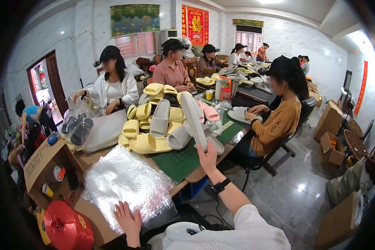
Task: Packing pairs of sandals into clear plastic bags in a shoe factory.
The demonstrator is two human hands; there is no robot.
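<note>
My right hand (207, 157) is closed round one end of a light grey slide sandal (191, 114), which it holds up on end with the ribbed sole edge showing. Fingers spread, my left hand (128, 218) lies flat on the near edge of a stack of shiny clear plastic bags (123, 179). Just beyond the raised sandal is a heap of slides, among them a grey slide (160, 118) and a yellow slide (143, 143). Another grey slide (179, 137) sits right beside the raised one, partly behind it.
A big red roll of plastic twine (68, 227) stands at the near left, by an open cardboard box (50, 164). A green mat (177, 162) covers part of the table. Co-workers sit round it; one in a brown top (279, 125) handles a light slide at the right.
</note>
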